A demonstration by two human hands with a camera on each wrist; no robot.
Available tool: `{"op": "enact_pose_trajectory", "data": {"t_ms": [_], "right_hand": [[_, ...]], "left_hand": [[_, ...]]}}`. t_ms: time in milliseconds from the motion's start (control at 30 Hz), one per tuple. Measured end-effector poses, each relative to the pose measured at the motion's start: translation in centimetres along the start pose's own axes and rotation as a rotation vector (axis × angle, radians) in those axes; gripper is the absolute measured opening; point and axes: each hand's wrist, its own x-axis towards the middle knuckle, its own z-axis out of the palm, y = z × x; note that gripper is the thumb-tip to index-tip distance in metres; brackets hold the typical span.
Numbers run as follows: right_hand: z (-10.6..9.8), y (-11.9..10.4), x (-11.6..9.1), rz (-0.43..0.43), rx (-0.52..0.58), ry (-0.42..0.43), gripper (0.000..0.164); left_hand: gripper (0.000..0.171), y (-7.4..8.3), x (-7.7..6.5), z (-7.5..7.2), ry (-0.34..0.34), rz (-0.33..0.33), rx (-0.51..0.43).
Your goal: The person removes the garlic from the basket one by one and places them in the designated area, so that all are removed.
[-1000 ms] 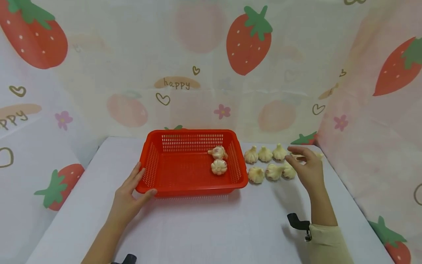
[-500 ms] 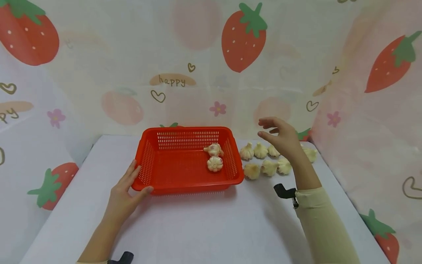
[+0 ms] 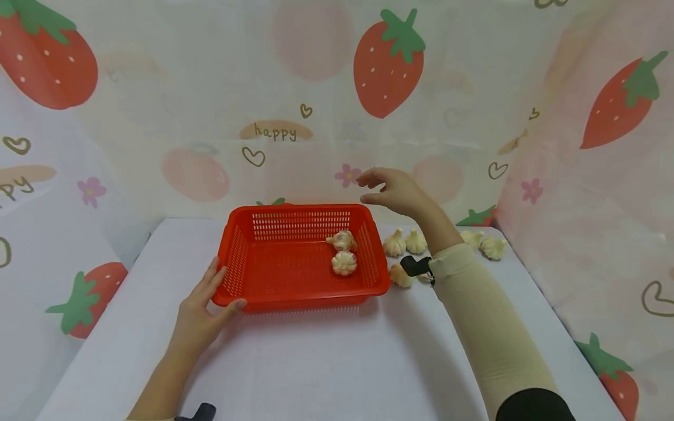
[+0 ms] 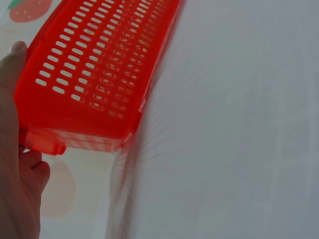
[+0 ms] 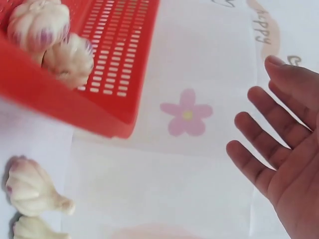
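Note:
A red plastic basket (image 3: 295, 302) with slotted walls stands on the white table. Two garlic bulbs (image 3: 344, 263) lie inside it, toward its right end. At the basket's front left corner my left hand (image 3: 197, 313) holds on; the left wrist view shows the thumb along the wall and curled fingers (image 4: 37, 172) below the rim. My right hand (image 3: 396, 190) is raised above and behind the basket's back right corner. Its fingers are spread and relaxed, and the palm is bare in the right wrist view. More garlic bulbs (image 3: 394, 242) lie on the table right of the basket.
Farther right are other garlic bulbs (image 3: 493, 248), near the table's right edge. The right forearm sleeve (image 3: 484, 316) covers part of the garlic rows. A strawberry-print cloth (image 3: 295, 70) walls in the back and sides of the white table (image 3: 295, 362).
My right hand has risen from the garlic rows and moved left toward the back of the basket, empty throughout. The left hand keeps its place on the corner. The head view has shifted slightly.

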Motion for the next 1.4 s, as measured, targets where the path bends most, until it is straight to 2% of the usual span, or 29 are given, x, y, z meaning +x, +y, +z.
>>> {"op": "enact_pose_trajectory", "data": {"t_ms": [133,267,600,867,1133,1400], "right_hand": [[1.2,-0.8,2.2,0.019,0.028,-0.065,0.044],[2.8,-0.7,3.9,0.025,0.082,-0.100,0.043],[7.3,0.9,5.8,0.047,0.110,-0.201,0.043],[9.9,1.5,6.1,0.128,0.056,-0.233,0.046],[11.9,2.5,5.6,0.209,0.079,-0.266,0.049],[13.0,2.5,4.5,0.293,0.194,-0.285,0.046]], "left_hand": [[0.088,-0.1,-0.1,0.0,0.005,0.005,-0.005],[0.088,-0.1,0.0,-0.1,0.010,0.016,-0.013],[0.088,-0.3,-0.2,-0.1,0.001,0.018,-0.027],[0.087,-0.2,-0.1,-0.3,0.007,0.024,-0.021],[0.086,-0.4,0.0,-0.1,0.002,0.010,-0.014],[0.086,-0.4,0.0,-0.1,0.014,0.022,-0.028]]}}
